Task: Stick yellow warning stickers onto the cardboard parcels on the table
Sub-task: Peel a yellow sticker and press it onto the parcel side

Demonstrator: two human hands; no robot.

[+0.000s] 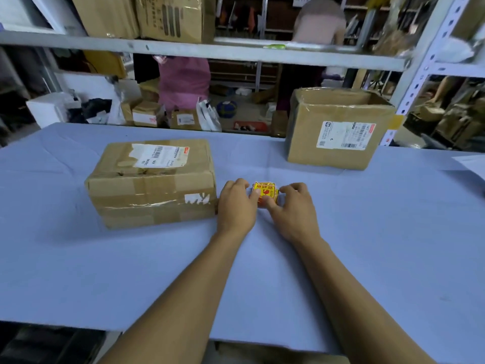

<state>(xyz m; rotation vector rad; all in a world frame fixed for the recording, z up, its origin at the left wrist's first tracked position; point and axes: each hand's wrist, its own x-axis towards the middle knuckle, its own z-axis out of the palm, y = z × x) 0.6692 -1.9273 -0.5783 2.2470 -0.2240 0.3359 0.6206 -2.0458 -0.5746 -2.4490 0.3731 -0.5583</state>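
Sticker pickup: my left hand (237, 203) and right hand (291, 206) close on the small stack of yellow stickers (265, 193) lying on the surface (367, 245), fingertips pinching its edges from both sides. Next, I judge, one sticker must be peeled free and carried to the near parcel (151, 179) just left of my hands; the far parcel (338, 127) stands well apart.
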